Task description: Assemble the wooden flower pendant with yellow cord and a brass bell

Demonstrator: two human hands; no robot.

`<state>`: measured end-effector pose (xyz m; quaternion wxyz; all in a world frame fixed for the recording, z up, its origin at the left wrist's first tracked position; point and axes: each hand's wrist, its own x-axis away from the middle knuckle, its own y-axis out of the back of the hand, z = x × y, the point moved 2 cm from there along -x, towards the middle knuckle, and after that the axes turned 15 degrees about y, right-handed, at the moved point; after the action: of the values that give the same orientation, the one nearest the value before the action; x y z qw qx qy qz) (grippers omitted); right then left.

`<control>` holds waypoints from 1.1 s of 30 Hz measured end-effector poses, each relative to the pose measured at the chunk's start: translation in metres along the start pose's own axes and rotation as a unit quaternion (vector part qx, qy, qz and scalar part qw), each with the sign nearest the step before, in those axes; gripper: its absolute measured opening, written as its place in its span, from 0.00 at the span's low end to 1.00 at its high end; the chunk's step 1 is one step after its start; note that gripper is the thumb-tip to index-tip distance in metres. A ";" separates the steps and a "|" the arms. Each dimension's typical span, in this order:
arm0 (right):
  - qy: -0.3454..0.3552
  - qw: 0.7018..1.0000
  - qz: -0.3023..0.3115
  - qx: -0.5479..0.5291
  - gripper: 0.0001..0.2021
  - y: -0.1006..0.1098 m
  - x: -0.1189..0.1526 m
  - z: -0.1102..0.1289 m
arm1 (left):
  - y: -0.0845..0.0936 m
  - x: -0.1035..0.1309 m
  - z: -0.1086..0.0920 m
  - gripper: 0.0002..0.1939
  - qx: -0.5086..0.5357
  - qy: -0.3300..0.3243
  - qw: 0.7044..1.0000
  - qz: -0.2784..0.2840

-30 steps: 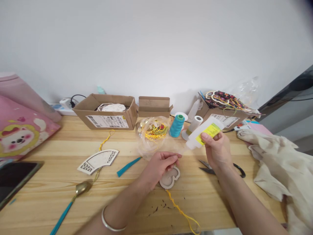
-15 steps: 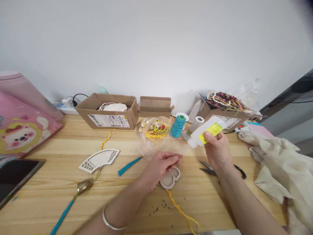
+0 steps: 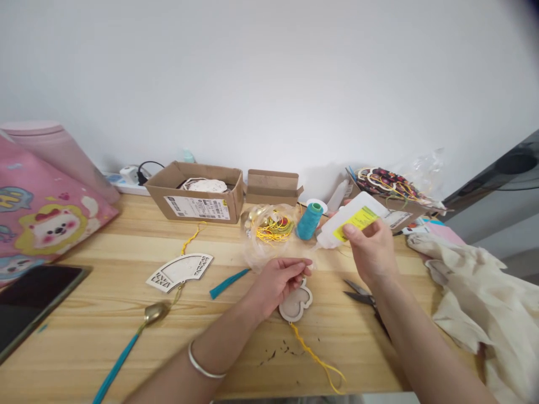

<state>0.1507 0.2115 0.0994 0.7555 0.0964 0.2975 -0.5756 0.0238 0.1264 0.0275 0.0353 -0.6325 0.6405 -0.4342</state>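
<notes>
Light, striped wood makes up the worktop point(image 3: 252, 365), where a yellow cord point(image 3: 310, 353) trails from the near end of a cloud-shaped pendant point(image 3: 290, 307). At the pendant's far end the left hand point(image 3: 280, 283) has its fingers pinched together; whether something thin sits between them is too small to tell. Scissors point(image 3: 365, 298) lie right of the pendant, blades slightly parted, and a teal tassel point(image 3: 229, 283) lies left of it. Beyond the pendant and to its right, the right hand point(image 3: 374, 252) holds a squeeze bottle point(image 3: 356, 216), fingers closed round its body. From the left fingers the bottle lies away and rightward, its long axis slanting so that the narrow tip points down toward them, near but apart; the left hand is nearer the pendant. Translucent white with a yellow label, the bottle looks soft-walled; the pendant is pale, with a raised rim around a flat greyish panel. Farther beyond the pendant stand a teal spool point(image 3: 309, 221) and, behind that, a small open carton point(image 3: 272, 193).
</notes>
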 end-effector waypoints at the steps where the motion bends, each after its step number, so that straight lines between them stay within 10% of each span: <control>1: 0.009 1.000 0.004 0.011 0.17 -0.003 -0.002 0.002 | 0.000 0.000 0.000 0.14 0.002 -0.003 1.000 -0.001; 33: 0.028 0.997 0.009 0.071 0.17 -0.015 0.004 -0.009 | 0.001 0.002 -0.001 0.12 0.017 -0.024 0.999 0.017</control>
<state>0.1345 0.2077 0.0930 0.7434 0.1691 0.2760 -0.5853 0.0221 0.1248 0.0283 0.0685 -0.6314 0.6425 -0.4288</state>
